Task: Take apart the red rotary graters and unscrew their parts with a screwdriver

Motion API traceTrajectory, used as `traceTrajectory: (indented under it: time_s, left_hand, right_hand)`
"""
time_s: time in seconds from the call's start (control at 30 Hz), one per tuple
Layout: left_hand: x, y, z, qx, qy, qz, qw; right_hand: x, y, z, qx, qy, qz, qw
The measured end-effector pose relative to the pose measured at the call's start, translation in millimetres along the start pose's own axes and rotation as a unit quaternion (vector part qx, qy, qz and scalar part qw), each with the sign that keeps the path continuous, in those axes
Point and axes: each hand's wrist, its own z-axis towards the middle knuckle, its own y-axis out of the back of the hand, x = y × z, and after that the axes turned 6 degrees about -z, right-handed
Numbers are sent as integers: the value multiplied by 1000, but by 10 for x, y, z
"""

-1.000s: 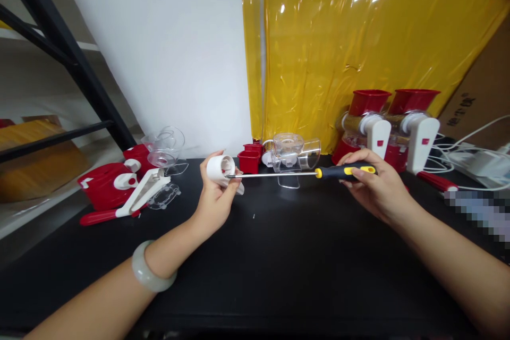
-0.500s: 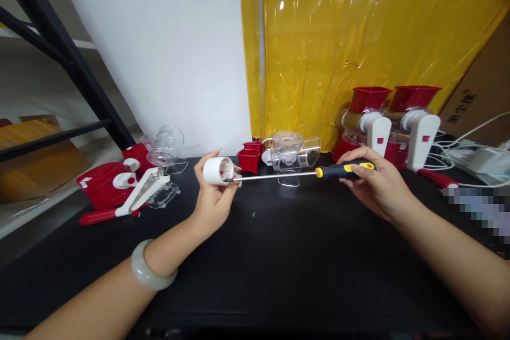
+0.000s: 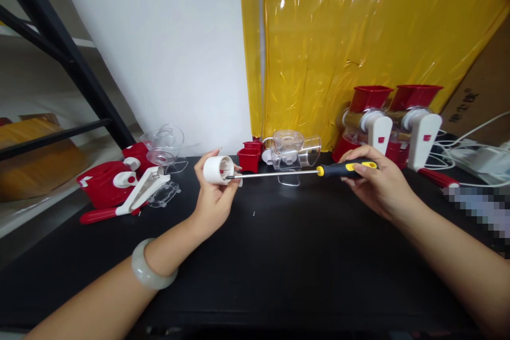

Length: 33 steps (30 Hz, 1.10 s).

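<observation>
My left hand is wrapped round a white cylindrical part, raised above the black table, its open end facing right. In my right hand is the black and yellow handle of a screwdriver, held level. The screwdriver's tip reaches the opening of the white part, close to my left fingertips; what exactly it touches inside is too small to tell. A tiny screw-like piece lies on the table below and between my hands.
Red bases with a white crank and clear parts lie at the left. Red cups and a clear housing stand at the back. Two assembled red and white grinders and white cables are at the right.
The screwdriver and my right hand have risen very slightly, with the tip still at the white part's opening. Both grips look the same.
</observation>
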Motion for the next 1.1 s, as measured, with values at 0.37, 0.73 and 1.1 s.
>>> traceTrajectory:
  time_s: [0.37, 0.73, 1.1]
  left_hand:
    - [87, 22, 3, 6, -34, -18, 999]
    - [92, 20, -1, 6, -17, 0, 1000]
    - [158, 97, 19, -4, 0, 63, 998]
  right_hand:
    - [4, -1, 5, -9, 5, 30, 1000]
    - [24, 8, 5, 9, 12, 38, 999]
    - [-4, 44, -48, 50, 60, -20, 997]
